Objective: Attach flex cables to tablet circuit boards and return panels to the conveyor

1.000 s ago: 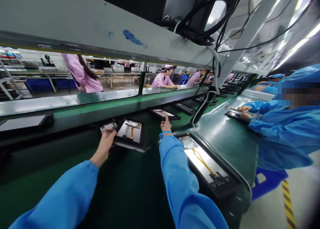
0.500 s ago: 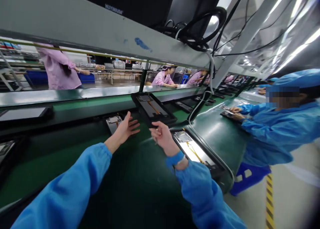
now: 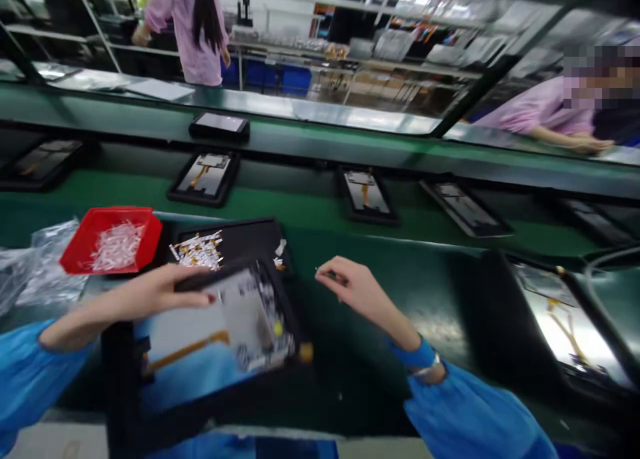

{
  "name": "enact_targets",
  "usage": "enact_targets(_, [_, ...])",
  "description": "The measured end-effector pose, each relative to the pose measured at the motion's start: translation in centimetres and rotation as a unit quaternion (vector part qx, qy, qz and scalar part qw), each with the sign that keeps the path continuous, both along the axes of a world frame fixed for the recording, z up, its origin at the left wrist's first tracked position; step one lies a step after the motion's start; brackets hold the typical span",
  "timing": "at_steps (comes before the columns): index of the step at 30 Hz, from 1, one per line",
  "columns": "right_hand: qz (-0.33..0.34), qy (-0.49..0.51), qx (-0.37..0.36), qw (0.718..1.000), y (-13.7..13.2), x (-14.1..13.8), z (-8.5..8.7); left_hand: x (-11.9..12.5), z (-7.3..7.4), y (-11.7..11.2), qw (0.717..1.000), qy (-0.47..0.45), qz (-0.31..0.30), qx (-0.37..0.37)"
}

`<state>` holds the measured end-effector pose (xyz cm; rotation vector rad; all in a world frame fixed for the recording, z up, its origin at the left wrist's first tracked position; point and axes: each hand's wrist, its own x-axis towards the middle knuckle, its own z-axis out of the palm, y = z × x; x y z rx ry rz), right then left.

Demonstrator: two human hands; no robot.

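Observation:
My left hand (image 3: pixel 145 295) lies across the top edge of a black-framed display panel (image 3: pixel 215 329), its fingers curled over the rim and blurred by motion. The panel's face shows a pale sheet with an orange flex strip. My right hand (image 3: pixel 355 289) hangs over the dark green belt to the right of the panel, with a small dark piece pinched at its fingertips. Just behind the panel sits a black tray (image 3: pixel 230 242) holding small white and gold parts. A red tray (image 3: pixel 113 240) full of white pieces stands left of it.
Several black-framed panels lie along the green conveyor belt (image 3: pixel 300 142), with a larger one (image 3: pixel 565 319) at the right. Crumpled clear plastic bags (image 3: pixel 45 265) lie at the left. A co-worker's pink sleeve (image 3: pixel 540 105) reaches over the far belt edge, and a person in pink (image 3: pixel 187 25) stands behind it.
My view has swung left, bringing the red and black trays into sight. My left hand is now on a panel's edge, and the co-worker in blue has left the view.

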<state>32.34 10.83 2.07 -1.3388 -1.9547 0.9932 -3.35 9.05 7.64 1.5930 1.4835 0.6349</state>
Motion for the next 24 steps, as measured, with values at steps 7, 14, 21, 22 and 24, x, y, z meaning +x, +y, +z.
enact_targets(7, [0.078, -0.044, 0.038, 0.995, 3.5, -8.7, 0.0, -0.1, -6.4, -4.0, 0.947, 0.146, -0.286, 0.031])
enact_targets(14, [0.106, -0.105, -0.013, 0.989, 5.4, -13.4, -0.5, 1.3, -8.0, -5.6, 0.913, 0.221, -0.293, 0.179])
enact_targets(21, [0.101, -0.072, -0.066, 0.99, 5.2, -13.9, -1.1, 0.7, -6.4, -2.8, 0.895, 0.209, -0.274, 0.282])
enact_targets(22, [0.103, -0.055, -0.075, 0.99, 5.1, -13.7, -1.0, 0.6, -6.1, -2.0, 0.905, 0.202, -0.247, 0.283])
enact_targets(24, [0.103, -0.007, -0.099, 0.99, 4.7, -13.5, -0.9, 0.4, -5.9, 0.0, 0.924, 0.188, -0.199, 0.267])
